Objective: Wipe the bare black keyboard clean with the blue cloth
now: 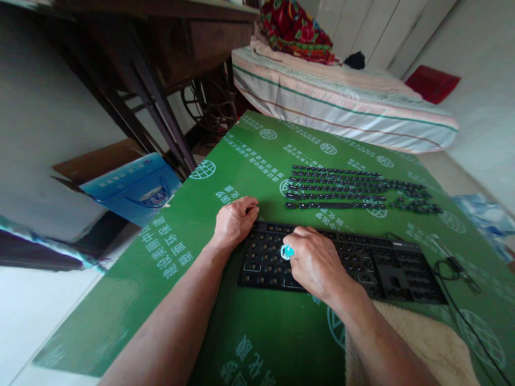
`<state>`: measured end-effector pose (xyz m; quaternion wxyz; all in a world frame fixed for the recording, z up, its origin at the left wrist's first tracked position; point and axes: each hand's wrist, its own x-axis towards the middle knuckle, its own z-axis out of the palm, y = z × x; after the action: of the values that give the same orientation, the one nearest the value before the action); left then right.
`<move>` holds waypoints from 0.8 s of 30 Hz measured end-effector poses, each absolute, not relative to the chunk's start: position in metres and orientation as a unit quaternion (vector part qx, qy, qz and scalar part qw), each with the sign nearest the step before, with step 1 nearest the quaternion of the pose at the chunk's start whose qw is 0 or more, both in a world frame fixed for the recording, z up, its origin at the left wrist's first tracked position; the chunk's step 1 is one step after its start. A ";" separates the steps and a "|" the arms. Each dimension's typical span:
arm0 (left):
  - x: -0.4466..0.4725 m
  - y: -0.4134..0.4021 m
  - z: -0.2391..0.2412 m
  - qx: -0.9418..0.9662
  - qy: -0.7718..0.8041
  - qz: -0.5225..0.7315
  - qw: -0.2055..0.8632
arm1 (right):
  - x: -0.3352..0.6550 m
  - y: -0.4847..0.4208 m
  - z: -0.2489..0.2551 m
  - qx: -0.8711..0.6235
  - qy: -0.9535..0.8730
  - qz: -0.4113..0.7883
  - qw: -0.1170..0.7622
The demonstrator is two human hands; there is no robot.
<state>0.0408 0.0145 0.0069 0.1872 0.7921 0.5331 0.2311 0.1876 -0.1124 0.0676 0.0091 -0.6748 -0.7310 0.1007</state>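
Observation:
A black keyboard base [382,265] with its keycaps taken off lies on a green printed board [193,214]. My left hand [235,220] is curled shut and rests at the keyboard's upper left corner, steadying it. My right hand [316,260] is closed over the keyboard's left middle, pinching a small light-blue tool [287,251] against the bare switches. Beyond the keyboard, the removed black keycaps [354,190] are laid out in rows in keyboard order.
The keyboard's black cable [454,268] loops at the right. A cream fleecy pad [418,343] lies near my right forearm. A bed [341,102] with a red quilt stands behind, a dark sewing-machine table [161,64] at the left, a blue box [137,187] below it.

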 end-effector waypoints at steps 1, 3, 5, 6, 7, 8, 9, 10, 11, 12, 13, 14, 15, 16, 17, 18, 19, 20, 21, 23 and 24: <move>0.041 0.014 0.007 0.792 0.534 0.231 0.187 | 0.185 -0.112 0.067 -0.669 -0.736 0.099 0.019; 0.041 0.014 0.008 0.792 0.533 0.232 0.186 | 0.183 -0.110 0.065 -0.658 -0.745 0.101 0.035; 0.041 0.014 0.008 0.793 0.532 0.231 0.186 | 0.184 -0.110 0.066 -0.657 -0.745 0.107 0.035; 0.041 0.014 0.008 0.793 0.532 0.231 0.186 | 0.186 -0.111 0.066 -0.661 -0.742 0.109 0.029; 0.041 0.014 0.008 0.793 0.532 0.230 0.186 | 0.188 -0.112 0.067 -0.668 -0.736 0.109 0.019; 0.041 0.014 0.008 0.793 0.532 0.229 0.187 | 0.191 -0.113 0.069 -0.676 -0.729 0.107 0.008; 0.041 0.014 0.008 0.793 0.533 0.229 0.187 | 0.193 -0.113 0.070 -0.684 -0.722 0.105 -0.001; 0.041 0.015 0.007 0.792 0.533 0.229 0.188 | 0.194 -0.114 0.071 -0.689 -0.717 0.102 -0.007; 0.041 0.015 0.007 0.792 0.534 0.228 0.188 | 0.195 -0.114 0.071 -0.691 -0.715 0.100 -0.008; 0.041 0.015 0.007 0.791 0.535 0.228 0.188 | 0.194 -0.114 0.071 -0.691 -0.716 0.099 -0.003; 0.041 0.015 0.007 0.791 0.536 0.228 0.188 | 0.193 -0.114 0.070 -0.688 -0.719 0.099 0.007; 0.041 0.015 0.007 0.791 0.536 0.228 0.188 | 0.192 -0.114 0.069 -0.683 -0.723 0.100 0.020; 0.041 0.015 0.008 0.791 0.536 0.229 0.188 | 0.191 -0.114 0.068 -0.677 -0.728 0.104 0.035; 0.041 0.015 0.008 0.791 0.535 0.229 0.188 | 0.191 -0.113 0.067 -0.671 -0.732 0.111 0.052; 0.041 0.015 0.008 0.791 0.535 0.230 0.188 | 0.192 -0.114 0.065 -0.666 -0.733 0.120 0.070; 0.041 0.015 0.008 0.791 0.535 0.231 0.188 | 0.195 -0.114 0.063 -0.665 -0.730 0.129 0.088; 0.041 0.015 0.008 0.791 0.534 0.231 0.189 | 0.199 -0.115 0.062 -0.667 -0.725 0.136 0.107; 0.041 0.015 0.008 0.791 0.534 0.232 0.189 | 0.205 -0.117 0.060 -0.672 -0.716 0.141 0.125; 0.041 0.015 0.008 0.791 0.535 0.232 0.189 | 0.211 -0.118 0.059 -0.678 -0.707 0.143 0.141; 0.041 0.015 0.008 0.790 0.536 0.231 0.189 | 0.223 -0.122 0.057 -0.689 -0.693 0.143 0.157; 0.041 0.015 0.008 0.789 0.537 0.230 0.189 | 0.227 -0.123 0.057 -0.693 -0.689 0.145 0.156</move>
<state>0.0406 0.0153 0.0077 0.1886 0.7895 0.5369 0.2298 0.2273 -0.1229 0.0571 0.1564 -0.6927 -0.6890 0.1449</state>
